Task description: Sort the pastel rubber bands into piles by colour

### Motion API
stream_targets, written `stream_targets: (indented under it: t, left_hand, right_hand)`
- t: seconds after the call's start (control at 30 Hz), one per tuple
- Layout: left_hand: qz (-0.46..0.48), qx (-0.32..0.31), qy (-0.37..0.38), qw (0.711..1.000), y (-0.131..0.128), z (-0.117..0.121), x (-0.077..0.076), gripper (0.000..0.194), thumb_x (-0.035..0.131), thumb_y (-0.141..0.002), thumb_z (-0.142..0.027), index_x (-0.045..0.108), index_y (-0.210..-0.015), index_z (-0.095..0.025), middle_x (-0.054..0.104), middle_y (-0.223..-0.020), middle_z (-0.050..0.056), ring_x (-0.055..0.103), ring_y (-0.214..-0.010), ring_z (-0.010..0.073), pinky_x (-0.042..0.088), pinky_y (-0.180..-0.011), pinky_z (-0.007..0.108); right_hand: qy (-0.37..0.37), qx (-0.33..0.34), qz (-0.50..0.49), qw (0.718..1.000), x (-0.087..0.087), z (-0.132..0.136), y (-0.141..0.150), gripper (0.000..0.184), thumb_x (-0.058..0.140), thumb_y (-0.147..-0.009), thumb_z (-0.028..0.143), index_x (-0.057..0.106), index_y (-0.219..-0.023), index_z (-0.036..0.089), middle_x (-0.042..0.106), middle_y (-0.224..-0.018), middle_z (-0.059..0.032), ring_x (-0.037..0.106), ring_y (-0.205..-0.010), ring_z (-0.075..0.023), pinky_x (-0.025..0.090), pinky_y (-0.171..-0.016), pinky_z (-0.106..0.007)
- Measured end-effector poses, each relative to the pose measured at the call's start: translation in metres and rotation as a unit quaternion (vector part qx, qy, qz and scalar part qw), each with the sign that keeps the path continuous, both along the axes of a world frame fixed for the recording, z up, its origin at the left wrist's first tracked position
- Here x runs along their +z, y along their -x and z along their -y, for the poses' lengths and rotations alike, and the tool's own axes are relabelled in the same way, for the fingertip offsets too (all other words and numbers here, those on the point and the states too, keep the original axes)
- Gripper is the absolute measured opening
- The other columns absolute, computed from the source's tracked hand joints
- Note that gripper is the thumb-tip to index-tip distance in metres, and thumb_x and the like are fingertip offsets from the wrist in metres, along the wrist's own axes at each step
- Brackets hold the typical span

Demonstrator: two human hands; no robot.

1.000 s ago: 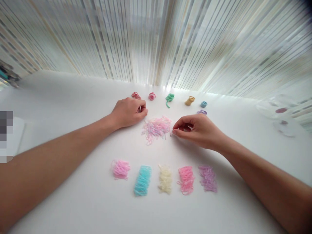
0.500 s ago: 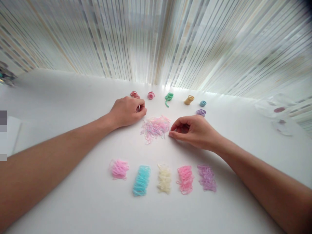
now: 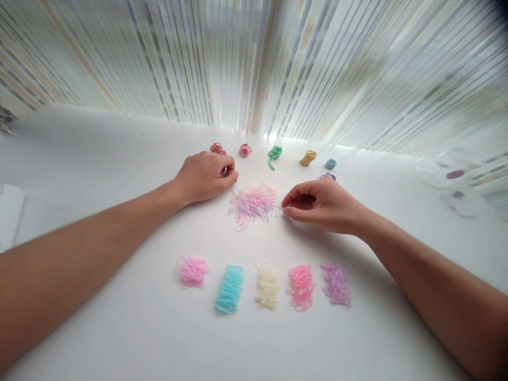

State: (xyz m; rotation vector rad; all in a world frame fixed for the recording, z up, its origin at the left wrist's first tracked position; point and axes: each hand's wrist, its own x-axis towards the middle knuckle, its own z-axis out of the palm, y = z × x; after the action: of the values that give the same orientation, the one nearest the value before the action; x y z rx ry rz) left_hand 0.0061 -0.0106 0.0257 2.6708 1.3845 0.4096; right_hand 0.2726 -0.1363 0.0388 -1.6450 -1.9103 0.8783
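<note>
Striped curtains (image 3: 238,63) hang across the whole upper frame, pale light coming through, and below them spreads a smooth white table (image 3: 254,344).

Judging by how things lie, the sorting by colour is well along: five single-colour bundles stand in a row across the lower middle, lilac-pink (image 3: 193,272), turquoise (image 3: 230,289), cream (image 3: 266,286), pink (image 3: 301,287) and purple (image 3: 336,284). What seems left is the pile (image 3: 253,203) at the centre of the frame, a loose tangle of mixed pale pinks and lilacs.

The right hand (image 3: 323,205) is just right of the pile, thumb and forefinger brought together on what looks like a thin pale strand (image 3: 279,207) pointing towards it. The left hand (image 3: 208,175) rests at the pile's upper left, fingers curled in; whether they grip anything, I cannot tell.

Above the hands, in the upper middle, runs another row: red coil (image 3: 218,148), rose coil (image 3: 245,150), green coil (image 3: 274,153) with its tail hanging loose, tan roll (image 3: 308,157) and blue roll (image 3: 330,164). A violet coil (image 3: 328,177) shows partly behind the right hand. Clear round shapes (image 3: 455,174) at the right are too blurred to name; a white slab (image 3: 10,211) juts in at the left edge.
</note>
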Motion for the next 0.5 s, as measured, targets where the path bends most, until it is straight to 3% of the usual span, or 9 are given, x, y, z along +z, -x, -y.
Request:
stream_targets:
  t: [0.5]
  left_hand:
    - [0.013, 0.003, -0.001, 1.0, -0.0003, -0.0012, -0.001, 0.022, 0.062, -0.091, -0.039, 0.078, -0.09, -0.025, 0.077, -0.085, 0.006, 0.072, -0.093, 0.0275, 0.05, -0.083, 0.036]
  right_hand:
    - [-0.003, 0.011, 0.018, 1.0, -0.0074, -0.0016, -0.0016, 0.03, 0.082, -0.087, 0.049, 0.082, -0.086, 0.019, 0.077, -0.073, -0.0059, 0.059, -0.065, -0.0181, 0.044, -0.06, -0.032]
